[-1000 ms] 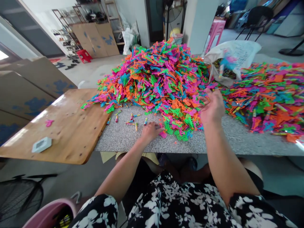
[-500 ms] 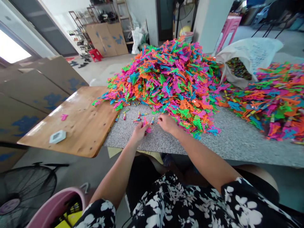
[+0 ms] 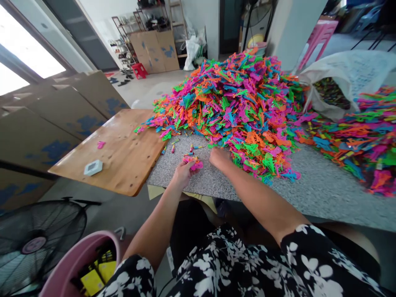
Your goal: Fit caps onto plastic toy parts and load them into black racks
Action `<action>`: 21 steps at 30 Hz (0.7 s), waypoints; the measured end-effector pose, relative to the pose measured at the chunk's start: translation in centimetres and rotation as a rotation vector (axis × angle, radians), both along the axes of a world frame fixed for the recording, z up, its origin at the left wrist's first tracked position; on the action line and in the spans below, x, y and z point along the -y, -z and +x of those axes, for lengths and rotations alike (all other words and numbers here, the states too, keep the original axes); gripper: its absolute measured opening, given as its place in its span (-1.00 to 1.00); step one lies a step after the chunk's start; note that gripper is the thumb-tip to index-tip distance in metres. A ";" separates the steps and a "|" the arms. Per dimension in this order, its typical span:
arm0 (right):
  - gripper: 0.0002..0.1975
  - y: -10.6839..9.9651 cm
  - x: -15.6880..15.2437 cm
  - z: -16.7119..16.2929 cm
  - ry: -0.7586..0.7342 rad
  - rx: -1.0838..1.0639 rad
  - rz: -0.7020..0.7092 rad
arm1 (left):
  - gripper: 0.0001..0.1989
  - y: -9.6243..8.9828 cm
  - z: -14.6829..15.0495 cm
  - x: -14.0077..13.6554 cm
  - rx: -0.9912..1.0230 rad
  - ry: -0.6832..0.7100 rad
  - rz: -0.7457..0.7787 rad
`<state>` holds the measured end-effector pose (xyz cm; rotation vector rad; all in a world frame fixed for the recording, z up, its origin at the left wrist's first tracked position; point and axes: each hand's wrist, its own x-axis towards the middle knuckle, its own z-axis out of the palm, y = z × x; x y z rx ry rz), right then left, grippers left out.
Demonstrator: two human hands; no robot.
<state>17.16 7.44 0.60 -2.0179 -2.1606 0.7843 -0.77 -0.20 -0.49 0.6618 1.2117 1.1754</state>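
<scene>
My left hand [image 3: 182,174] is closed on a bright pink plastic toy piece [image 3: 196,165], pinched between thumb and fingers just above the grey speckled tabletop. A little to its right, my right hand [image 3: 219,159] is curled at the near edge of a large heap of plastic pieces [image 3: 229,99] in pink, orange, green and blue. Its fingertips are hidden, so whatever they hold does not show. Several small coloured tubes [image 3: 173,147] lie loose on the tabletop beyond my left hand.
A wooden board [image 3: 123,156] on the left carries a white hexagonal object [image 3: 93,167] and a pink piece [image 3: 100,144]. An open white sack [image 3: 343,78] and another heap [image 3: 365,136] are on the right. Below stand a pink bucket [image 3: 77,251] and a black fan [image 3: 40,239].
The view has swung left, shifting the scene rightward. The pink piece in my left hand has turned more level. My right hand has curled further, and the small tube beside it no longer shows.
</scene>
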 end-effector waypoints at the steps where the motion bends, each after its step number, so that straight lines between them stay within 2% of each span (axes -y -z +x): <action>1: -0.61 0.1 0.0 0.4 0.018 0.016 0.020 | -0.58 0.0 0.1 -0.1 -0.024 -0.013 0.007; 3: -0.76 0.3 0.3 1.2 0.058 -0.031 0.059 | -0.54 -0.1 0.3 -0.4 -0.083 -0.060 0.020; 6: -0.87 0.9 1.8 2.0 0.141 -0.409 0.086 | -0.52 -0.3 0.9 -0.9 -0.083 -0.144 0.025; 10: -0.73 1.7 5.4 2.1 0.256 -1.142 -0.030 | -0.55 -0.5 2.2 -1.5 0.055 -0.194 0.043; 12: -0.68 1.8 7.1 2.0 0.276 -1.356 -0.098 | -0.57 -0.5 3.0 -1.6 0.100 -0.205 0.063; 15: -0.68 1.5 8.5 1.8 0.279 -1.473 -0.134 | -0.56 -0.5 4.3 -1.6 0.155 -0.189 0.112; 21: -0.68 1.2 8.8 2.1 0.269 -1.476 -0.101 | -0.54 -0.7 5.7 -1.3 0.114 -0.177 0.141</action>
